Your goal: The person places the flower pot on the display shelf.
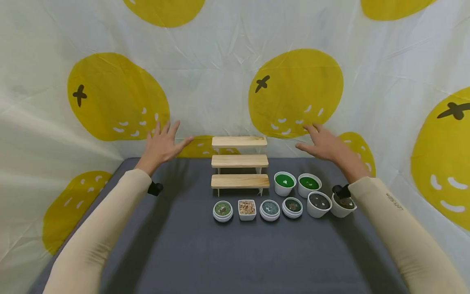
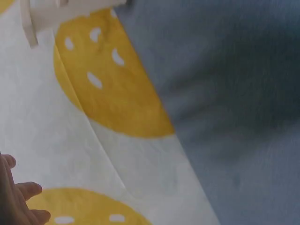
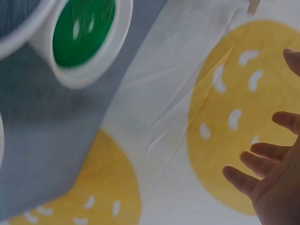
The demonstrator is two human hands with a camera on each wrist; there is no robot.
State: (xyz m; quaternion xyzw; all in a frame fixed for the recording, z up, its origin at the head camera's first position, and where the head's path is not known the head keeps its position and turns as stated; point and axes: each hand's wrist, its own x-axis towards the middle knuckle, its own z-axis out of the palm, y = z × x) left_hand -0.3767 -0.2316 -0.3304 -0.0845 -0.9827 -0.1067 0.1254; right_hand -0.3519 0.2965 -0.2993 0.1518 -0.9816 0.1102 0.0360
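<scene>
My left hand [image 1: 161,146], fingers spread and holding nothing, is raised left of a three-step wooden stand [image 1: 240,161]. On the other side my right hand [image 1: 324,143] is also raised, fingers extended, above and behind two white cups with green contents [image 1: 284,180] [image 1: 309,183]. Two white cups with dark contents [image 1: 319,202] [image 1: 344,204] stand under the right wrist, one partly covered by it. A front row holds small white pots with greenish contents [image 1: 222,209] [image 1: 270,208] [image 1: 292,206] and a square pot of tan bits [image 1: 247,208].
A dark grey cloth [image 1: 235,253] covers the table. Behind it hangs a white curtain [image 1: 209,81] printed with large yellow fruit shapes, close behind the stand and both hands. Each wrist wears a black strap mount [image 1: 155,188].
</scene>
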